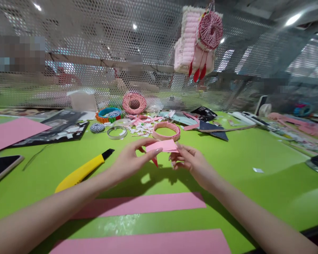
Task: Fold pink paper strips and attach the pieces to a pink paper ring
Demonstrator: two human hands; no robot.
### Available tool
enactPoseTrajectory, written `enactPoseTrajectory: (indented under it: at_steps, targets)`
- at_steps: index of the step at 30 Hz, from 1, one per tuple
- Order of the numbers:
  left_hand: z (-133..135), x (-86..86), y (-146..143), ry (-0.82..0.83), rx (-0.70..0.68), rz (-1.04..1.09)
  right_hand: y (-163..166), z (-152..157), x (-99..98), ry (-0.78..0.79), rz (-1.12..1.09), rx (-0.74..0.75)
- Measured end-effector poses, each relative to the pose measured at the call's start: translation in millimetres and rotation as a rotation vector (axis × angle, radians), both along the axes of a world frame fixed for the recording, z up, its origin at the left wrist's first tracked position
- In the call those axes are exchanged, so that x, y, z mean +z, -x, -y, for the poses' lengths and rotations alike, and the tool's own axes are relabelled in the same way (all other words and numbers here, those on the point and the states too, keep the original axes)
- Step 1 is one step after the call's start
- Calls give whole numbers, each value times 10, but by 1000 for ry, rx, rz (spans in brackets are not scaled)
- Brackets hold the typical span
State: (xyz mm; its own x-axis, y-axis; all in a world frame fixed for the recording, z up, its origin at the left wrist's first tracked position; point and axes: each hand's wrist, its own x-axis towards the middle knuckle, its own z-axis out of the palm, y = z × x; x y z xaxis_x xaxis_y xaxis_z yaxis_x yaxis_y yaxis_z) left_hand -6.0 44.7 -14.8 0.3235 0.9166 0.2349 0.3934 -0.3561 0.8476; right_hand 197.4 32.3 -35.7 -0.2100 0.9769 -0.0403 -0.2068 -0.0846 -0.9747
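Both of my hands hold a small folded piece of pink paper [163,146] just above the green table [254,151]. My left hand [131,160] pinches its left side between thumb and fingers. My right hand [189,160] grips its right edge with curled fingers. Two long pink paper strips [148,204] lie on the table below my forearms. A yellow utility knife [82,171] rests to the left of my left hand.
Behind my hands sit a pink woven ring [166,131], a metal ring [117,132], paper scraps [141,127] and a coiled pink ring [134,103]. A phone [1,168] lies far left. A pink woven ornament [198,42] hangs on the perforated screen.
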Motion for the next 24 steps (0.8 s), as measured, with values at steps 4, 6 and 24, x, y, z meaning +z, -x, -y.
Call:
enactPoseTrajectory:
  at_steps: [4,6,24]
  targets:
    - [21,-6,-22,25,29,27,3,11,-8,-12,12,19]
    - [30,-5,-30,32,75,46,9,10,-23,-10,23,18]
    - [81,828,225,62,246,803,207,223,-123,179,92,343]
